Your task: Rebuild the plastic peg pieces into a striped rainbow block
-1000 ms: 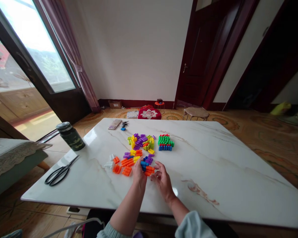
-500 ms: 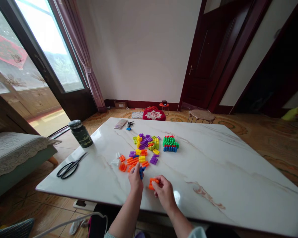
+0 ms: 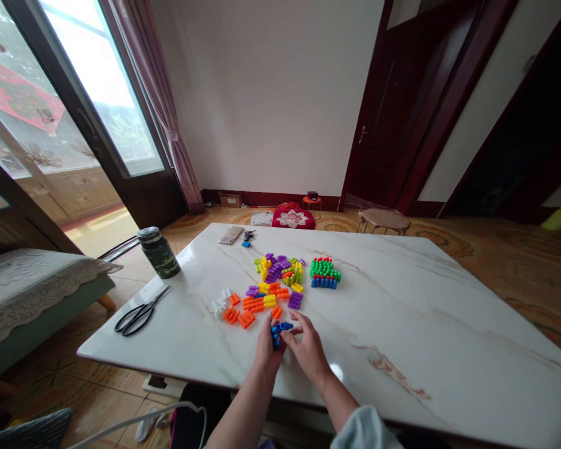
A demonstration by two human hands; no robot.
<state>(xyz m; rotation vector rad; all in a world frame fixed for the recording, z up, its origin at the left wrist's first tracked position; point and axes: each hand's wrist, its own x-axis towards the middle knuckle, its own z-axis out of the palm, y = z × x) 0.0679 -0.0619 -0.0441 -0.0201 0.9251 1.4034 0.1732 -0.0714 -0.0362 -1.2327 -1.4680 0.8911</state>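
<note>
At the near edge of a white marbled table point(image 3: 449, 324), two bare hands together over the top, left of its middle. Left hand point(image 3: 266, 349): fingers closed round a small cluster of blue pieces point(image 3: 276, 337), thumb uppermost. Right hand point(image 3: 307, 346): fingers curled and a little parted, at the right end of the same cluster; cannot tell whether they grip it or only touch. Pale sleeve point(image 3: 365, 429) on the right forearm.

Just beyond the left fingertips, a few orange pieces point(image 3: 277, 312); purple pieces point(image 3: 295, 300) lie near them, a little to the right. Further left, more orange and yellow ones in small joined groups, with white pieces point(image 3: 219, 304) at the far left end. Behind these, a mixed heap point(image 3: 279, 269), mostly purple, yellow and lime. To its right, apart, a neat block point(image 3: 323, 272) of green, red and blue pieces in rows.

Left side of table: black-handled scissors point(image 3: 143, 312) lying flat, a camouflage flask point(image 3: 159, 252) upright behind. Far edge: phone point(image 3: 230, 235), with keys point(image 3: 249, 236) just beside it.
</note>
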